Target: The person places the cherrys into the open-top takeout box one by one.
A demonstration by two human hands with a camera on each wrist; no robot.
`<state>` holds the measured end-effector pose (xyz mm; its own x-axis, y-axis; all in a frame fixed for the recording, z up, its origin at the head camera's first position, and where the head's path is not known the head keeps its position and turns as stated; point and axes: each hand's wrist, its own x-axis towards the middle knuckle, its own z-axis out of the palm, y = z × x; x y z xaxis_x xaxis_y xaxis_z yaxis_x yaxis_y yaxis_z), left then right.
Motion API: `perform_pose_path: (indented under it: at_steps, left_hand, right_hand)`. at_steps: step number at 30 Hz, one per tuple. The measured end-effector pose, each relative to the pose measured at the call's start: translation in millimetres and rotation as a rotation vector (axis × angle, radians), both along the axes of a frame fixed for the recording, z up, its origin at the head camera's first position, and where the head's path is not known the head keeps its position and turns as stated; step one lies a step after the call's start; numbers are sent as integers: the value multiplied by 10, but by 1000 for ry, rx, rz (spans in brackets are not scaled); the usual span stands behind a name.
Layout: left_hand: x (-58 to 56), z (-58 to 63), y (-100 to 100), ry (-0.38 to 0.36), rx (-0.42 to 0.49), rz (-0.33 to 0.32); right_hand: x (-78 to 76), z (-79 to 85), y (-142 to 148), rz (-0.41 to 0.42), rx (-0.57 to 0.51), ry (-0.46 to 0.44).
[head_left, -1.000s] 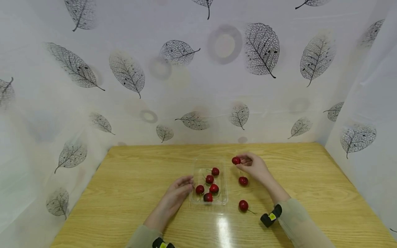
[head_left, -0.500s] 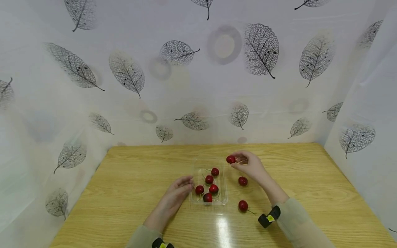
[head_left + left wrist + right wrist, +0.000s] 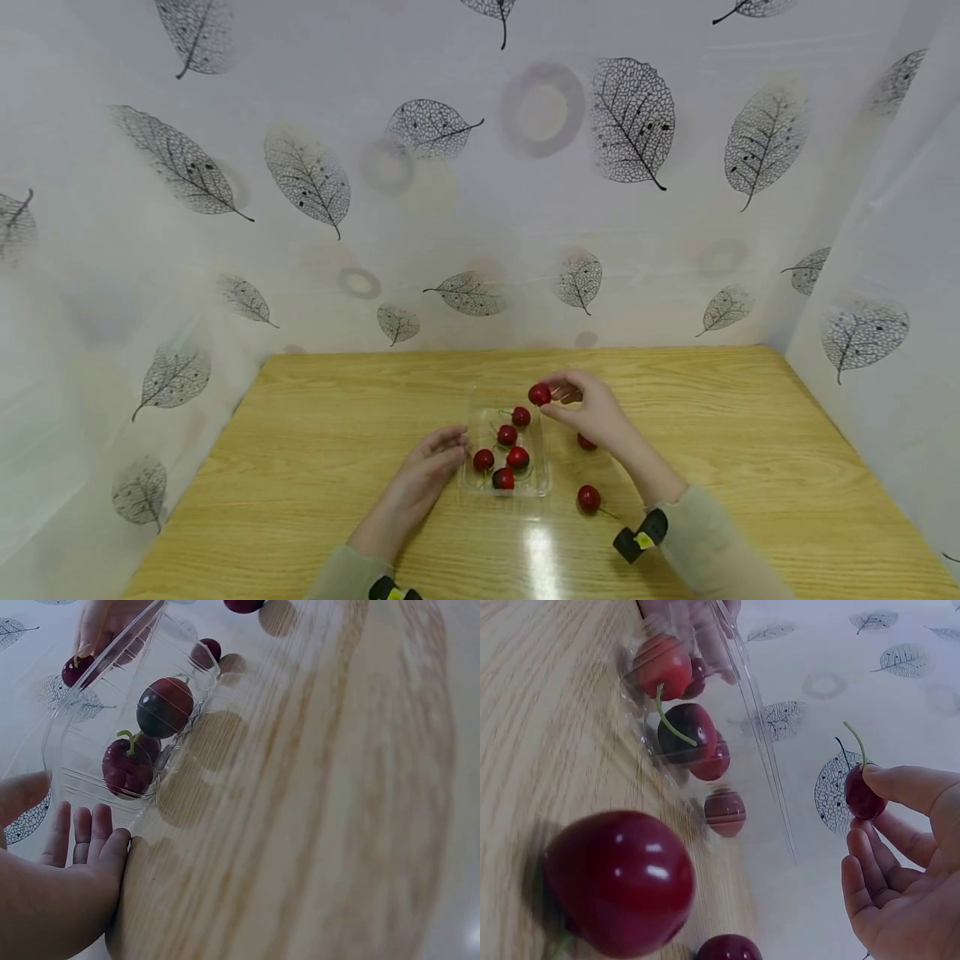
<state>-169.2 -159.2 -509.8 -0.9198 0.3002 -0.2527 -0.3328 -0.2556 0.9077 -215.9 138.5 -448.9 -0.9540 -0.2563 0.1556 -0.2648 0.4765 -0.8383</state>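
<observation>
My right hand (image 3: 588, 408) pinches a dark red cherry (image 3: 539, 394) between thumb and fingers, over the far right rim of a clear plastic box (image 3: 545, 479). In the right wrist view, that cherry (image 3: 865, 792) has a thin green stem pointing up. Several cherries lie inside the box, among them a two-toned cherry (image 3: 165, 707) in the left wrist view. My left hand (image 3: 423, 471) stays at the box's left side, its fingers (image 3: 100, 829) fairly straight with the tips right at the wall.
Two loose cherries lie on the wooden table (image 3: 337, 417) right of the box: a near cherry (image 3: 588, 499) with its stem out, and a farther cherry (image 3: 587, 442) partly behind my right wrist. A leaf-printed white sheet (image 3: 480, 225) stands behind the table.
My right hand has carried its cherry leftward, from beside the box to over its right rim. The left hand and the cherries inside stay in place.
</observation>
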Motion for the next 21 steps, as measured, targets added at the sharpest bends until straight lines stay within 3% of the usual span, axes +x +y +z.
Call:
perform_pose_path:
  at_steps: [11, 21]
  left_hand:
    - [-7, -14, 0, 1, 4, 3]
    - [-6, -3, -2, 4, 8, -6]
  right_hand:
    - [63, -56, -138, 67, -11, 47]
    - [144, -109, -241, 101, -8, 7]
